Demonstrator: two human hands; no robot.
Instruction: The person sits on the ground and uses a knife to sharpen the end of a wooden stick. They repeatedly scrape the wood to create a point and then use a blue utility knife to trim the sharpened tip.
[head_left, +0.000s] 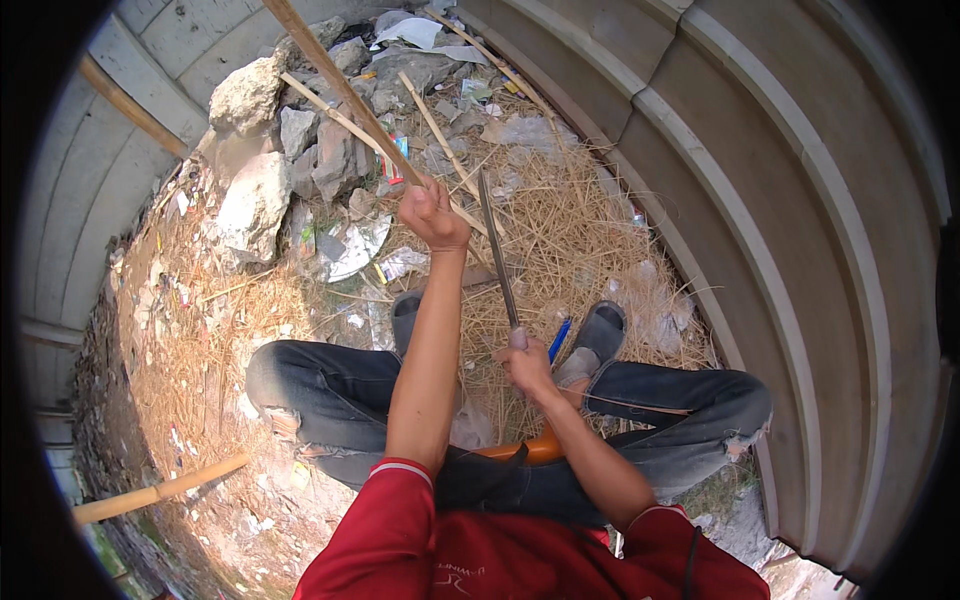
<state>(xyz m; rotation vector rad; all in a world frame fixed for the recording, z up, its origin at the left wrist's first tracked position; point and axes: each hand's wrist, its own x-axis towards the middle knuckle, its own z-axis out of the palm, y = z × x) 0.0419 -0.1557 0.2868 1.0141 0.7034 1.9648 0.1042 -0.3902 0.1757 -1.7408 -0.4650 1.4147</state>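
Both hands are busy, and it starts at the fingers: the left hand (pixel 432 212) has its fingers curled tight around a long bamboo pole (pixel 340 85) that slants away up and to the left over the rubble, while the right hand (pixel 526 362) is clenched around the handle of a long knife (pixel 497 250), blade pointing away from the body and standing just beside the pole without clearly touching it. Whether the thumb lies over the handle I cannot tell from here.

To my eye the work is trimming or splitting the pole, and doing it well means keeping that left grip firm and well clear of the blade's path, cutting away from the body, and keeping the pole steady before the edge bites.

Outward from the hands, the person sits with knees wide in dark jeans (pixel 330 385), grey sandals (pixel 598 328) planted on dry straw (pixel 560 225). Thin bamboo strips (pixel 440 130) lie across the straw, broken concrete lumps (pixel 250 150) sit beyond, and a corrugated metal wall (pixel 800 220) curves along the right.
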